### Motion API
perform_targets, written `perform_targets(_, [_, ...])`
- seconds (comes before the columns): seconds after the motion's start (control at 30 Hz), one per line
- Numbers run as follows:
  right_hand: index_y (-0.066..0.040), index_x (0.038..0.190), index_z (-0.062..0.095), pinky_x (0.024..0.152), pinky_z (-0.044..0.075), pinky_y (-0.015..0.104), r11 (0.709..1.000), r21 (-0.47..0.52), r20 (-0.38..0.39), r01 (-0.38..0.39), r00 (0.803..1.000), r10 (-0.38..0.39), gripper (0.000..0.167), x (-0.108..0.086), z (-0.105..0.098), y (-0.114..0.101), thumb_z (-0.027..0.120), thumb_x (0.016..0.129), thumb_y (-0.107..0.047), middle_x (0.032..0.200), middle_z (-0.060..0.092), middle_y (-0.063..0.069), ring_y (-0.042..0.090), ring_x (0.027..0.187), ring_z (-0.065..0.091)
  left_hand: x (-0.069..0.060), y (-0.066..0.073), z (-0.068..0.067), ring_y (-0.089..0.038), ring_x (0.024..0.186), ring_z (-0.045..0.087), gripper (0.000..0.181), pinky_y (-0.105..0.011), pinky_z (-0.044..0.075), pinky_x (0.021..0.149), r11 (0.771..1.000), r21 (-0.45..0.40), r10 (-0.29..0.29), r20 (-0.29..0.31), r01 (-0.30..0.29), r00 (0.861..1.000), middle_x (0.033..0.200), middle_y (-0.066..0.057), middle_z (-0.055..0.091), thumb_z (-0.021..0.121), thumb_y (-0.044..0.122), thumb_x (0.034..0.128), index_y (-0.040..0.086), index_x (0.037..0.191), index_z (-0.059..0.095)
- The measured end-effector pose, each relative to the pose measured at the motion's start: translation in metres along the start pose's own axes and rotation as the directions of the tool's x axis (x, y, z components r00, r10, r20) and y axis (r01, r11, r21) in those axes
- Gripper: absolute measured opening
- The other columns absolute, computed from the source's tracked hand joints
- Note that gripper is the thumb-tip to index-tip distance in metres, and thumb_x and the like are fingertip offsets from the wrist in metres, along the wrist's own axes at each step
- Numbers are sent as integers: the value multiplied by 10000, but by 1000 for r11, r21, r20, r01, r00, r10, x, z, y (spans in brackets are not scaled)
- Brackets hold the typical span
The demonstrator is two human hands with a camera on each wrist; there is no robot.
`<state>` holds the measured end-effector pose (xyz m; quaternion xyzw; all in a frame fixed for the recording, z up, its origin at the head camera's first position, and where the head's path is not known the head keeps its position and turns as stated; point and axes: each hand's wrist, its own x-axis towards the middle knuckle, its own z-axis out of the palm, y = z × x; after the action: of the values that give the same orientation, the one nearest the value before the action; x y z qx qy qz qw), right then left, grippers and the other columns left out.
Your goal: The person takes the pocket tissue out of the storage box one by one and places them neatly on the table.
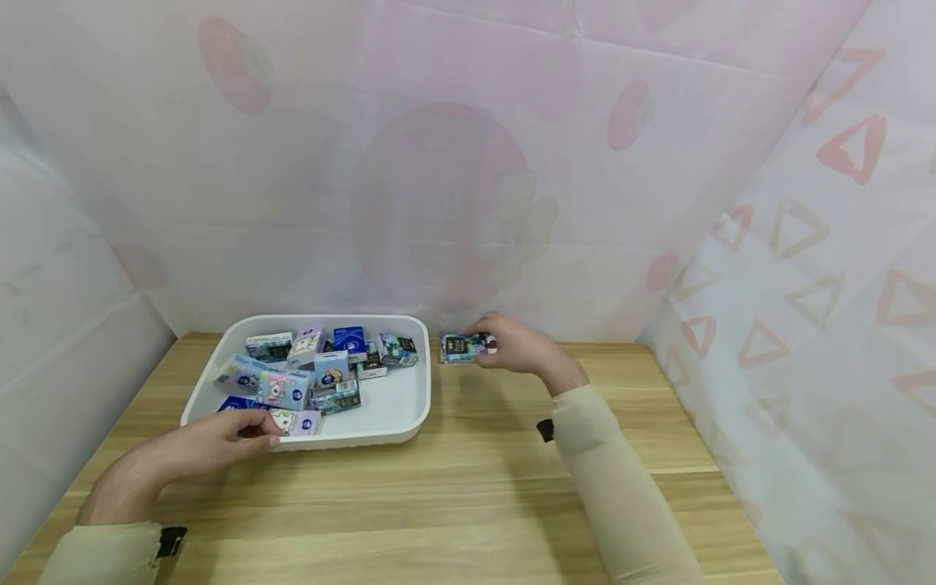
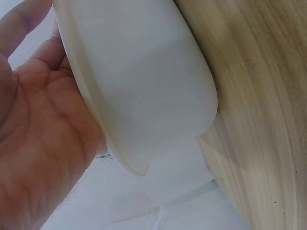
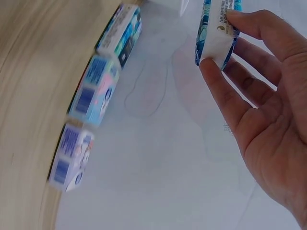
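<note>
My right hand pinches a dark teal tissue pack between thumb and fingers, just right of the white tray. The right wrist view shows this pack's white side raised beside a row of packs: a teal one, a light blue one and a purple one. My left hand rests over the tray's front-left rim, fingers loosely bent beside a purple-and-white pack. A gap shows between its thumb and index finger; its other fingertips are hidden.
Several loose tissue packs lie jumbled in the tray, including a long light blue pack and a dark blue pack. The wooden table meets printed cloth walls behind and at both sides.
</note>
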<state>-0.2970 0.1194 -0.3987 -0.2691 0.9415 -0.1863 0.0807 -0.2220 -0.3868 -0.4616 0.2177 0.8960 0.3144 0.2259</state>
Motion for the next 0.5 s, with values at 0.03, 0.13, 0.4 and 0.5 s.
perform_targets(0.03, [-38, 1573, 720, 1261, 580, 553, 1000, -2, -2, -12, 1000, 12, 502, -2, -2, 5, 810, 1103, -193, 1621, 709, 191, 388, 1510, 675, 0, 0, 0, -33, 920, 537, 144, -237, 482, 784, 1000, 2, -2, 0, 2, 1000, 1079, 2, 686, 663, 154, 1194, 56, 1200, 769])
perform_targets(0.13, [-36, 1588, 705, 1289, 555, 572, 999, -9, -4, -44, 999, 44, 520, -10, -8, 18, 811, 1105, -198, 1640, 693, 199, 403, 1531, 659, 0, -1, 0, -35, 920, 539, 144, -238, 484, 784, 1000, 5, 2, 2, -2, 1000, 1076, 2, 685, 664, 157, 1194, 57, 1197, 768])
perform_targets(0.4, [-10, 1570, 713, 1218, 607, 579, 995, -16, -25, -96, 995, 95, 517, -26, -20, 50, 799, 1087, -175, 1600, 715, 222, 417, 1457, 699, 0, -1, -1, -38, 925, 548, 146, -237, 493, 785, 1000, -17, 7, 11, -7, 1000, 1069, -2, 678, 675, 170, 1189, 61, 1195, 772])
perform_targets(0.5, [6, 1556, 719, 1216, 601, 589, 993, -19, -27, -118, 993, 117, 510, -29, -23, 62, 809, 1081, -156, 1579, 725, 232, 420, 1434, 704, 0, -2, -1, -49, 925, 551, 147, -238, 492, 783, 1000, -22, 0, 10, 0, 1000, 1069, -7, 681, 682, 176, 1185, 61, 1198, 772])
